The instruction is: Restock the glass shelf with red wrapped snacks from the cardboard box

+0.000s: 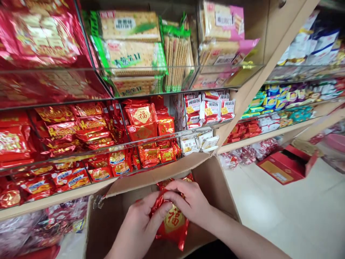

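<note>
Both my hands are closed on a shiny red snack packet [176, 230] with a gold circle and a red character on it. My left hand [141, 219] grips its left edge, thumb lying across the front. On the upper right side my right hand [190, 199] pinches the wrapper, its thumb and fingertips close to my left thumb. The packet is inside the mouth of an open cardboard box [121, 190]. More red wrapper shows just behind my fingers; whether it is a separate packet I cannot tell.
A divided shelf with a clear front edge [151, 144] stands right behind the box, holding red packets [141, 117], green-ended cracker packs [132, 57] and white-and-red packets [210, 108]. An opened red carton [285, 165] lies on the pale floor [264, 212] at right. Plastic-bagged goods [35, 230] lie lower left.
</note>
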A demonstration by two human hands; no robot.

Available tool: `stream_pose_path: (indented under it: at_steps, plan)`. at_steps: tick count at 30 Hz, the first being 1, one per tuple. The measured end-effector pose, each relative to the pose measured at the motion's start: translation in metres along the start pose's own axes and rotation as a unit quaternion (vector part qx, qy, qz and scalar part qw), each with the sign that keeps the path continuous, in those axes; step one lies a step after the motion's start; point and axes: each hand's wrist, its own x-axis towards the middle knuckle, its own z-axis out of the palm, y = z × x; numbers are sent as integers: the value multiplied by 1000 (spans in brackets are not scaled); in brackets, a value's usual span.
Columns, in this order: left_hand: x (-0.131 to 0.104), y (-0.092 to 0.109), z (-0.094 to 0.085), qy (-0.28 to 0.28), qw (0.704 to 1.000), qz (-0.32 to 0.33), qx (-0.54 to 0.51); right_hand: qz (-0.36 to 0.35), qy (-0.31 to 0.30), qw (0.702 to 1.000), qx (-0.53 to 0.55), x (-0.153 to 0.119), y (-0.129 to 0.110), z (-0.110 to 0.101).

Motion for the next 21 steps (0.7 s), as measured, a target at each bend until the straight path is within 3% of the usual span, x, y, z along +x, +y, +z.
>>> stream_pose_path:
  at_steps: [3,5,7,10,13,16,19,21]
  plan:
    - [-2,-6,-4,60,998,-14,-10,-7,77,997,-13,-4,-2,-1]
    - [-2,-9,-9,126,990,-45,-36,-60,96,991,-73,-7,-6,-5]
    - [1,-8,-15,176,978,-71,-84,-137,52,976,-159,-10,-11,-9]
    - [5,-1,-22,188,960,-98,-186,-196,-25,945,-260,-13,-15,-13]
    - [7,6,-27,197,929,-133,-284,-236,-15,934,-267,-4,-6,-17]
    - [6,6,-36,236,926,-88,-280,-282,42,926,-247,29,11,-25]
    - [1,-5,-53,307,936,-24,-171,-291,157,905,-267,81,29,-35]
    - [-4,-18,-66,350,931,-23,-98,-286,216,891,-277,114,39,-40]
